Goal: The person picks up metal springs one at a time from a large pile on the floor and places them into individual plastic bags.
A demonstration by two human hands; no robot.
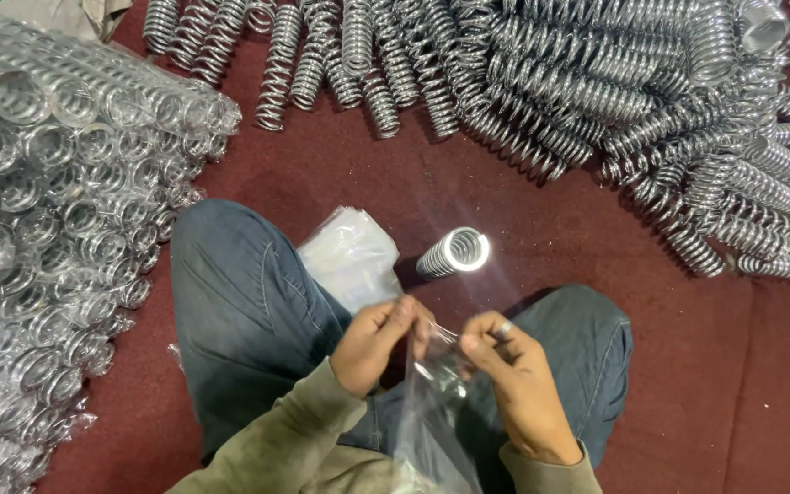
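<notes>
My left hand [374, 343] and my right hand [516, 384] pinch the top of a clear plastic bag [432, 421] over my lap, one hand at each side of its mouth. A shiny coil spring shows faintly inside the bag near my fingers. A single chrome coil spring [454, 252] lies on the dark red floor just beyond my knees. A stack of empty clear bags [351, 256] rests by my left knee.
A big heap of loose chrome springs [596, 91] covers the floor at the top and right. Several bagged springs [48, 229] are stacked in a pile along the left. My legs in blue jeans [240, 302] are folded beneath my hands.
</notes>
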